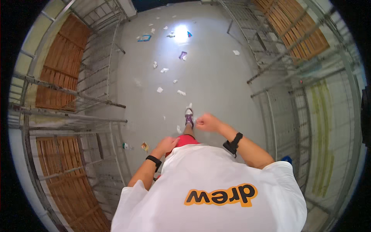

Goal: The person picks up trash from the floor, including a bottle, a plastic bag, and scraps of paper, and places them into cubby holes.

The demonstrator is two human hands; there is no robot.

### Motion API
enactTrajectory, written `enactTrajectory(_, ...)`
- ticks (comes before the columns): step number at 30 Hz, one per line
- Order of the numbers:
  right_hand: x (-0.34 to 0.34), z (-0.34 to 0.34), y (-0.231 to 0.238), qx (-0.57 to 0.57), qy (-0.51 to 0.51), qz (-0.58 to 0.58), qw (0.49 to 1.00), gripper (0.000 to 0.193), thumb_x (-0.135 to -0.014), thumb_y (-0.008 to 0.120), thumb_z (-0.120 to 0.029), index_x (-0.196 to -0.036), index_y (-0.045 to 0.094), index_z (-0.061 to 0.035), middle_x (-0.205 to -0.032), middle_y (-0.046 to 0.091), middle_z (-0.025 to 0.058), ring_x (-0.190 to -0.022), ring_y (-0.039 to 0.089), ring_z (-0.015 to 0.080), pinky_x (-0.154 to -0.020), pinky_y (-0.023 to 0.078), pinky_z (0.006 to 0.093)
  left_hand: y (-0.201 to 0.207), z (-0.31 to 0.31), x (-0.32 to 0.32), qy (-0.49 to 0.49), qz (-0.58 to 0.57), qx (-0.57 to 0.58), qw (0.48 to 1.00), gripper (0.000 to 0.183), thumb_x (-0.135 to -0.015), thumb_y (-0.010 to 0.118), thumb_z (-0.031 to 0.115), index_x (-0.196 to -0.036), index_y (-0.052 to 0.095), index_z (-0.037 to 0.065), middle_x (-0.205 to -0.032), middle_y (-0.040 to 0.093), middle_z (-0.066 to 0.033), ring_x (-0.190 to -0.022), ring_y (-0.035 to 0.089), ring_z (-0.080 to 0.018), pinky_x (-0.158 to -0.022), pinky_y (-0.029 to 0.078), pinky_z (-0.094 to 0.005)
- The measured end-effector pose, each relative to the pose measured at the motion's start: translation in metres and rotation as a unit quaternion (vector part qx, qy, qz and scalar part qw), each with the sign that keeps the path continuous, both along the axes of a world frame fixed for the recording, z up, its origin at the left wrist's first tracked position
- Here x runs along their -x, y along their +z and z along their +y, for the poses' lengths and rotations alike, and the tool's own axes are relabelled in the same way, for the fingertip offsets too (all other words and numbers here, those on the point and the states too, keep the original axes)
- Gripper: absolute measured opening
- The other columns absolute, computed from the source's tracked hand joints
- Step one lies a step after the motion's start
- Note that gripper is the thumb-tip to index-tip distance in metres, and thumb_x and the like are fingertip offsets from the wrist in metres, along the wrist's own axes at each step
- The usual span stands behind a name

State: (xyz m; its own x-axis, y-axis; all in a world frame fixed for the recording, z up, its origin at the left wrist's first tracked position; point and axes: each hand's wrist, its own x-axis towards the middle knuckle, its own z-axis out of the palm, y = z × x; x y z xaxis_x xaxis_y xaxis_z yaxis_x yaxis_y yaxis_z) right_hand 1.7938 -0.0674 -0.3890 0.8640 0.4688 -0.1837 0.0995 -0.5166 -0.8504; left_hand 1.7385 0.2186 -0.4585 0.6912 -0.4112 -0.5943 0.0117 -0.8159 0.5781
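My left hand [167, 144] hangs beside my red shorts [187, 140], its fingers loosely apart and partly blurred, with nothing seen in it. Farther forward and to the right, my right hand [207, 122] is curled into a loose fist, also a little smeared by motion. No object shows in that fist. Each wrist carries a black band: one on the left [155, 160], a bulkier one on the right [233, 143]. One foot in a purple and white shoe [189, 114] is stretched forward on the grey floor [216, 85].
Metal bunk frames with wooden slat boards line the left [62, 65] and right [293, 27] sides. Crumpled white papers [164, 70] litter the floor, along with a blue packet [144, 38], a purple packet [182, 55] and a yellowish wrapper [145, 146]. Bar ends [123, 106] jut inward.
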Motion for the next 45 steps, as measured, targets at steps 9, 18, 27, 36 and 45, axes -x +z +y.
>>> enactTrajectory(9, -0.205, -0.039, -0.005, 0.035, -0.003, 0.069, 0.997, 0.035, -0.078, 0.059, -0.019, -0.061, 0.034, -0.0008, -0.052, 0.025, 0.0075, -0.051, 0.026, 0.0143, -0.046, 0.026, 0.0374, 0.06, -0.054, -0.274, -0.114, -0.07, 0.056, 0.989, 0.046, -0.095, 0.041, 0.041, -0.085, 0.067, 0.004, -0.077, 0.063, -0.0223, -0.071, 0.059, -0.0412, -0.067, 0.046, -0.0479)
enactTrajectory(18, -0.368, -0.102, 0.011, 0.022, -0.106, 0.053, 0.993, 0.032, -0.079, 0.059, -0.017, -0.06, 0.04, 0.0003, -0.051, 0.031, 0.0071, -0.052, 0.029, 0.0133, -0.047, 0.03, 0.0349, 0.03, -0.122, -0.489, -0.206, -0.11, 0.046, 0.971, 0.051, -0.094, 0.043, 0.043, -0.071, 0.065, 0.003, -0.071, 0.062, -0.0213, -0.068, 0.058, -0.0421, -0.065, 0.046, -0.0501)
enactTrajectory(27, -0.577, -0.191, 0.001, -0.034, -0.187, 0.075, 0.979, 0.037, -0.08, 0.059, -0.013, -0.062, 0.028, -0.0036, -0.056, 0.021, 0.0002, -0.055, 0.024, 0.0083, -0.047, 0.024, 0.0309, 0.001, -0.168, -0.724, -0.176, -0.057, -0.031, 0.982, 0.05, -0.094, 0.042, 0.044, -0.077, 0.068, 0.004, -0.074, 0.063, -0.0209, -0.072, 0.06, -0.0411, -0.068, 0.047, -0.0491)
enactTrajectory(36, -0.791, -0.229, 0.012, -0.108, -0.185, 0.066, 0.975, 0.04, -0.081, 0.06, -0.012, -0.059, 0.027, -0.0066, -0.056, 0.024, -0.0041, -0.055, 0.024, 0.0065, -0.046, 0.023, 0.0295, 0.011, -0.217, -0.874, -0.191, 0.033, -0.053, 0.98, 0.052, -0.093, 0.044, 0.047, -0.082, 0.069, 0.004, -0.084, 0.066, -0.0212, -0.078, 0.062, -0.0409, -0.072, 0.049, -0.0479)
enactTrajectory(45, -1.041, -0.263, -0.049, -0.095, -0.225, 0.173, 0.954, 0.032, -0.081, 0.06, -0.022, -0.059, 0.043, -0.0056, -0.053, 0.033, -0.0026, -0.05, 0.032, 0.0077, -0.046, 0.029, 0.03, 0.045, -0.214, -1.053, 0.014, 0.068, 0.021, 0.997, 0.052, -0.092, 0.045, 0.049, -0.086, 0.07, 0.005, -0.084, 0.066, -0.0208, -0.079, 0.062, -0.0385, -0.072, 0.049, -0.0454)
